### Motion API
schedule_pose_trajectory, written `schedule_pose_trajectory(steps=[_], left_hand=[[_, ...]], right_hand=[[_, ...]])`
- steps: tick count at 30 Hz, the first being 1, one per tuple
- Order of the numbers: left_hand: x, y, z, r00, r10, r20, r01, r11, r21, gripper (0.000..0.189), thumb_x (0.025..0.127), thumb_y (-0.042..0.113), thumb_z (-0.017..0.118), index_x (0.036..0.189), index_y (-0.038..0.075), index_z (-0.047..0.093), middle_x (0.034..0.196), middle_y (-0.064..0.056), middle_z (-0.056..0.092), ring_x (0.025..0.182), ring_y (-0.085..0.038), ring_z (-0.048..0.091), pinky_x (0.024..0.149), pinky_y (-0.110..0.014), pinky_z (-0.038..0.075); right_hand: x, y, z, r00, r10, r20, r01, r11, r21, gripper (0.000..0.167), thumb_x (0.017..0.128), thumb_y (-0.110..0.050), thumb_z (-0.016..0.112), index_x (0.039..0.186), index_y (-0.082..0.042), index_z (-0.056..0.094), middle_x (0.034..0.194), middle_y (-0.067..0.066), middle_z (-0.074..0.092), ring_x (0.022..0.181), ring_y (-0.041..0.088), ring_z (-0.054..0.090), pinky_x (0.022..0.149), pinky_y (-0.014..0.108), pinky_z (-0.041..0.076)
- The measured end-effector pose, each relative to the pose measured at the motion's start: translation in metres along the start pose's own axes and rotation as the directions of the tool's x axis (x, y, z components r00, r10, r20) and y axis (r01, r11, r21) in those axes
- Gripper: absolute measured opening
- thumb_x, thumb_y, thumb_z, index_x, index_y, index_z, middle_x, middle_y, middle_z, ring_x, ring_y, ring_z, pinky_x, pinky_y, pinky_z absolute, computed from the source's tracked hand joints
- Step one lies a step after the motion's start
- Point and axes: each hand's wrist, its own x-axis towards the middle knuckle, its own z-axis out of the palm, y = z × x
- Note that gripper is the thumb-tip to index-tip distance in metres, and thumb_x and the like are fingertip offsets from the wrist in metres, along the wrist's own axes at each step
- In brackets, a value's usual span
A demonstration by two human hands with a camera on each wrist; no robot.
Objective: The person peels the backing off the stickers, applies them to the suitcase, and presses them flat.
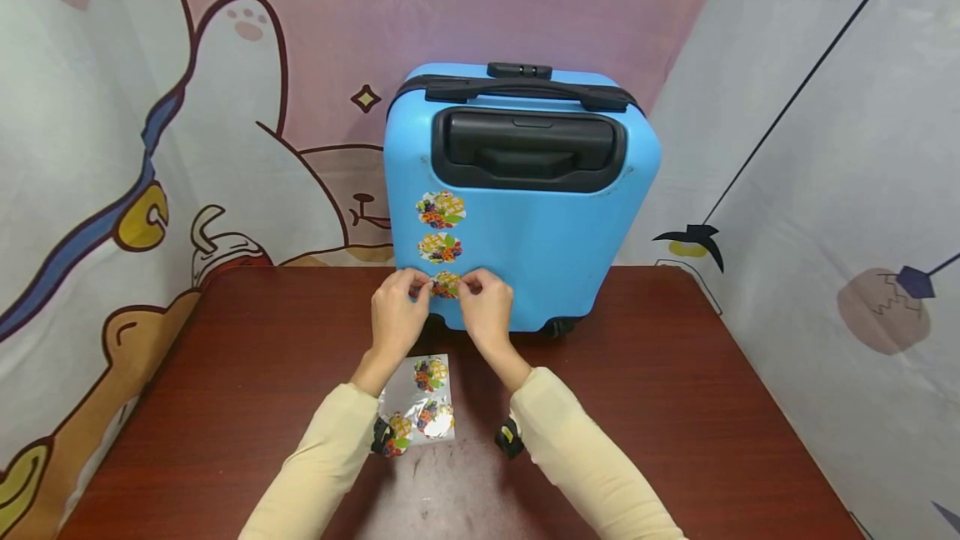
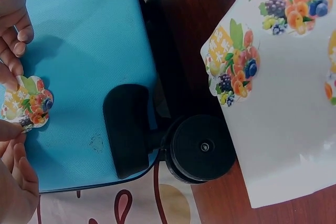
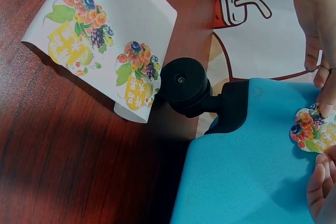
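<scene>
A light blue suitcase (image 1: 540,257) stands upright on the table, its black handle side upward. Low on its left side, a fruit-printed sticker (image 1: 446,284) lies against the shell or just off it; I cannot tell how much touches. My left hand (image 1: 399,313) pinches the sticker's left edge between thumb and finger. At the opposite edge, my right hand (image 1: 487,311) pinches it too. Both wrist views show the scalloped sticker (image 2: 34,102) between the two hands. Above it, two matching stickers, an upper one (image 1: 441,210) and a lower one (image 1: 440,248), sit in a column on the shell.
A white sticker sheet (image 1: 397,394) with several fruit stickers lies on the brown table (image 1: 637,423), in front of the suitcase and partly under the left forearm. A black caster wheel (image 2: 203,148) juts from the suitcase's bottom. Behind hangs a cartoon-printed cloth (image 1: 315,65).
</scene>
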Motion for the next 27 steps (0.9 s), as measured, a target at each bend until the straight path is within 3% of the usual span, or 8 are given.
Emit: schedule_pose_trajectory(steps=[21, 24, 27], left_hand=[[-0.0008, -0.0025, -0.0014, 0.998, -0.004, -0.058, 0.008, 0.998, 0.061, 0.014, 0.075, 0.01, 0.075, 0.071, 0.004, 0.064, 0.065, -0.008, 0.061, 0.058, -0.021, 0.057, 0.054, -0.036, 0.045], [-0.001, -0.0049, -0.0032, 0.999, -0.01, -0.046, 0.012, 0.999, 0.041, 0.015, 0.075, 0.011, 0.076, 0.07, 0.005, 0.063, 0.064, -0.007, 0.061, 0.058, -0.02, 0.057, 0.054, -0.036, 0.045], [-0.0014, -0.0069, -0.0059, 0.999, -0.051, -0.011, 0.051, 0.998, -0.038, 0.014, 0.075, 0.012, 0.075, 0.07, 0.005, 0.064, 0.064, -0.006, 0.061, 0.058, -0.019, 0.057, 0.055, -0.035, 0.045]], right_hand=[[-0.0008, 0.0047, -0.003, 1.0, 0.009, 0.001, -0.009, 1.0, -0.019, 0.011, 0.077, -0.006, 0.07, 0.068, -0.002, 0.066, 0.063, 0.007, 0.063, 0.058, 0.02, 0.058, 0.054, 0.032, 0.047], [-0.0015, 0.0059, -0.0049, 1.0, 0.016, 0.008, -0.016, 1.0, -0.011, 0.011, 0.078, -0.007, 0.07, 0.069, -0.003, 0.066, 0.064, 0.007, 0.063, 0.058, 0.02, 0.058, 0.054, 0.032, 0.047], [-0.0025, 0.0086, -0.0071, 0.999, 0.027, 0.02, -0.027, 1.0, 0.009, 0.011, 0.079, -0.007, 0.069, 0.069, -0.003, 0.066, 0.064, 0.006, 0.063, 0.059, 0.019, 0.057, 0.054, 0.032, 0.046]])
